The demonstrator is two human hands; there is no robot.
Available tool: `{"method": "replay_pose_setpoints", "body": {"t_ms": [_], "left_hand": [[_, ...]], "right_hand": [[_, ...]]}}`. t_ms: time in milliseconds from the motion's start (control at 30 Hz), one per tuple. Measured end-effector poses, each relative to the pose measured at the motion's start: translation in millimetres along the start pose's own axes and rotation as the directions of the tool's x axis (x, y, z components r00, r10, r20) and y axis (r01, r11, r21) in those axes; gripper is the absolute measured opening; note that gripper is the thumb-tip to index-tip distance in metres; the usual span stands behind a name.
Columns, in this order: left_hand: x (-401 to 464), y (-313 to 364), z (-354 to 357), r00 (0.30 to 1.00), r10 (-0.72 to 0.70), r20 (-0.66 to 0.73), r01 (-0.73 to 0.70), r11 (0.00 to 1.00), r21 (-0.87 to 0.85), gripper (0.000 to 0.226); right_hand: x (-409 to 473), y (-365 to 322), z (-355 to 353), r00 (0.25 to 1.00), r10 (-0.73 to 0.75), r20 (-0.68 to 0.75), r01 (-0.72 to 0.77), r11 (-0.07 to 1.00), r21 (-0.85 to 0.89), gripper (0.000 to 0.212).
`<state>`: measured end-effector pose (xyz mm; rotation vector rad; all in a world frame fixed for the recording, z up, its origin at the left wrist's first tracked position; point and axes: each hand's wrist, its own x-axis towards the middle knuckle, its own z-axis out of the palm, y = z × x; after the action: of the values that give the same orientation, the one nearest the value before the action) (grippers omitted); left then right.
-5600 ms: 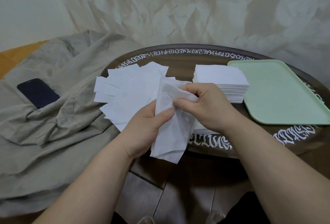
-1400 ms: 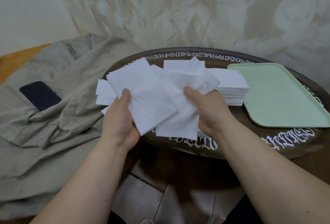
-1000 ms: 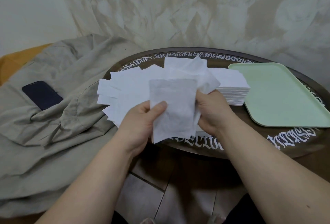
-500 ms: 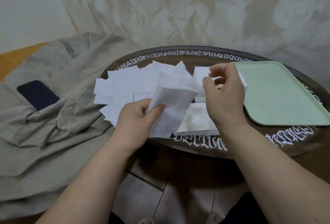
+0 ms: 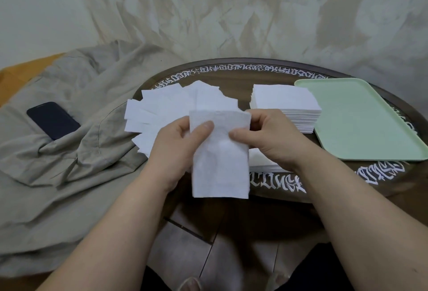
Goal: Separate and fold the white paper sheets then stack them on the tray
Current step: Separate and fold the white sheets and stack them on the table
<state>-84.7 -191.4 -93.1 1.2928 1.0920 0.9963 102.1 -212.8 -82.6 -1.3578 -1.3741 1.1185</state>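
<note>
Both hands hold one thin white paper sheet (image 5: 220, 158) upright over the near edge of the round dark wooden table (image 5: 234, 77) with white lettering: the left hand (image 5: 176, 142) pinches its left side and the right hand (image 5: 268, 137) pinches its right side, thumbs on the near face. Behind it a loose spread of white sheets (image 5: 162, 109) lies on the table's left, a neat stack of white sheets (image 5: 286, 105) sits to the right, just beside the pale green plastic tray (image 5: 361, 123) at the far right. A dark phone (image 5: 53, 120) rests on the crumpled beige cloth (image 5: 69, 163) at left.
</note>
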Motion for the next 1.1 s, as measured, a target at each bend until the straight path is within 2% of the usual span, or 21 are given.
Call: {"method": "replay_pose_setpoints", "body": {"t_ms": [67, 133, 167, 267, 333, 400, 433, 467, 500, 567, 633, 767, 867, 967, 1000, 1100], "left_hand": [[2.6, 5.7, 0.1, 0.998, 0.057, -0.02, -0.054, 0.992, 0.118, 0.02], [2.6, 7.5, 4.4, 0.994, 0.094, -0.057, -0.08, 0.974, 0.21, 0.023], [3.0, 6.5, 7.3, 0.99, 0.081, -0.116, -0.06, 0.983, 0.174, 0.021], [7.4, 2.2, 11.2, 0.956, -0.07, -0.283, 0.019, 0.984, -0.179, 0.014], [8.7, 0.8, 11.0, 0.947, -0.088, -0.308, 0.008, 0.968, -0.25, 0.015], [7.8, 0.5, 12.5, 0.952, -0.035, -0.303, -0.003, 0.992, -0.124, 0.014], [7.7, 0.1, 13.6, 0.952, 0.004, -0.306, -0.007, 1.0, -0.009, 0.01], [7.7, 0.7, 15.0, 0.95, 0.048, -0.308, -0.006, 0.991, 0.134, 0.005], [8.7, 1.0, 16.5, 0.949, 0.096, -0.3, 0.003, 0.95, 0.313, 0.009], [10.3, 1.0, 19.3, 0.959, 0.161, -0.233, 0.022, 0.778, 0.627, 0.029], [8.1, 2.3, 22.7, 0.97, 0.163, -0.18, 0.042, 0.617, 0.786, 0.04], [6.8, -6.9, 32.1, 0.983, 0.152, -0.099, 0.014, 0.479, 0.878, 0.046], [7.2, -15.5, 38.1, 0.992, 0.121, -0.043, -0.022, 0.487, 0.873, 0.046], [13.3, -29.3, 40.4, 0.996, 0.08, 0.042, -0.079, 0.538, 0.839, 0.039], [15.4, -33.8, 40.0, 0.996, 0.057, 0.073, -0.092, 0.545, 0.834, 0.045], [17.4, -43.2, 38.5, 0.988, -0.024, 0.155, -0.117, 0.541, 0.833, 0.084]], "right_hand": [[0.3, -2.2, 0.7, 1.0, -0.017, 0.008, 0.018, 0.998, -0.066, 0.015], [0.1, -3.9, -0.3, 1.0, 0.0, -0.022, -0.001, 0.999, -0.04, 0.029], [-0.2, -3.8, -2.8, 0.999, 0.037, -0.017, -0.037, 0.999, -0.013, 0.028], [-6.2, -2.9, -11.3, 0.964, 0.224, 0.144, -0.209, 0.971, -0.113, 0.016], [-5.4, 0.1, -17.4, 0.96, 0.272, 0.066, -0.271, 0.962, -0.034, 0.009], [-1.1, -0.3, -24.2, 0.95, 0.3, -0.081, -0.27, 0.926, 0.264, 0.007], [1.0, -0.6, -27.1, 0.939, 0.315, -0.138, -0.242, 0.89, 0.386, 0.007], [2.6, -0.3, -29.9, 0.931, 0.32, -0.177, -0.217, 0.873, 0.438, 0.007], [3.8, 2.5, -32.5, 0.926, 0.316, -0.205, -0.212, 0.888, 0.408, 0.008], [4.1, 9.0, -37.0, 0.916, 0.301, -0.267, -0.23, 0.936, 0.267, 0.017], [3.4, 15.0, -42.2, 0.897, 0.307, -0.319, -0.256, 0.947, 0.192, 0.022], [4.4, 29.6, -55.0, 0.878, 0.377, -0.294, -0.323, 0.921, 0.217, 0.02], [5.9, 39.4, -59.4, 0.886, 0.388, -0.252, -0.355, 0.92, 0.169, 0.018], [6.8, 43.4, -60.8, 0.891, 0.392, -0.23, -0.361, 0.918, 0.165, 0.021], [6.6, 44.3, -60.6, 0.892, 0.392, -0.225, -0.366, 0.919, 0.149, 0.021], [6.1, 49.5, -61.4, 0.894, 0.392, -0.215, -0.384, 0.92, 0.08, 0.019]]}}
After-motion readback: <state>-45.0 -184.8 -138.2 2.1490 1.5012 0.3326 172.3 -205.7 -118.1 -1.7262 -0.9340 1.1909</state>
